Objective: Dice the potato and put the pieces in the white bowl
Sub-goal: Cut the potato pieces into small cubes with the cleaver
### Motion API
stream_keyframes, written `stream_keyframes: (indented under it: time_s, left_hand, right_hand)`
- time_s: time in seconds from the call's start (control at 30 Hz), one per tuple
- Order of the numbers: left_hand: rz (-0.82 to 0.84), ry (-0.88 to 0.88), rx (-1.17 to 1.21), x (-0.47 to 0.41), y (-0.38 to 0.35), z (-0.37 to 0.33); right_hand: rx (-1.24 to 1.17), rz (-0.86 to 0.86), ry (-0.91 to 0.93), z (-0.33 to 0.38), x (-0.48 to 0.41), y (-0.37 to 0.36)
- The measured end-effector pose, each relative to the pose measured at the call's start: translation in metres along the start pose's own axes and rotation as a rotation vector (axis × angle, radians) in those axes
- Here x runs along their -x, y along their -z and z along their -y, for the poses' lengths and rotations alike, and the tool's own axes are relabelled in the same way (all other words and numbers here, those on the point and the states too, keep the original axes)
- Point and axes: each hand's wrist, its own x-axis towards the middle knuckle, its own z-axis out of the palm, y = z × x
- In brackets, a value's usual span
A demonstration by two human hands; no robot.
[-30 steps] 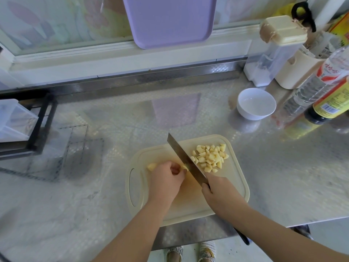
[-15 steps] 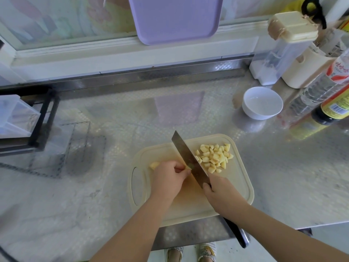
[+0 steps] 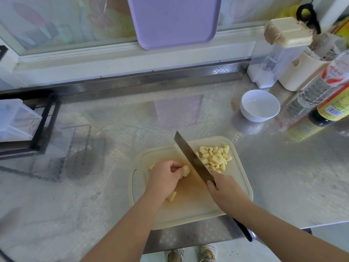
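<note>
Left hand [image 3: 166,177] pinches potato chunk [image 3: 186,170]; right hand [image 3: 227,194] grips cleaver [image 3: 191,158] (curl left clear of blade); chop straight down, even cubes.

no text is legible: the labels on the clear bottle [image 3: 319,89] and the dark bottle [image 3: 333,108] are too blurred.

Steel counter [image 3: 283,176], kitchen things.
The cutting board [image 3: 196,208] lies under left hand [image 3: 164,176] and right hand [image 3: 226,191]; white bowl [image 3: 259,105] beyond the right.

Daylit window [image 3: 56,25] above a patterned steel counter [image 3: 283,176].
</note>
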Motion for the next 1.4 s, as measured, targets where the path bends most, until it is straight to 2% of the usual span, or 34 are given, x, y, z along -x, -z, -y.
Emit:
stream_keyframes:
  time_s: [0.53, 1.1, 1.4]
  left_hand:
    - [-0.206, -0.140, -0.144, -0.002, -0.017, 0.000]
    - [-0.236, -0.125, -0.045, -0.005, -0.019, -0.002]
    - [-0.235, -0.121, -0.031, -0.003, -0.019, -0.005]
  right_hand:
    - [0.121, -0.014, 0.117, 0.002, 0.006, 0.005]
    - [0.188, -0.008, 0.146, 0.003, -0.002, 0.006]
    - [0.249, 0.051, 0.142, 0.003, -0.010, 0.002]
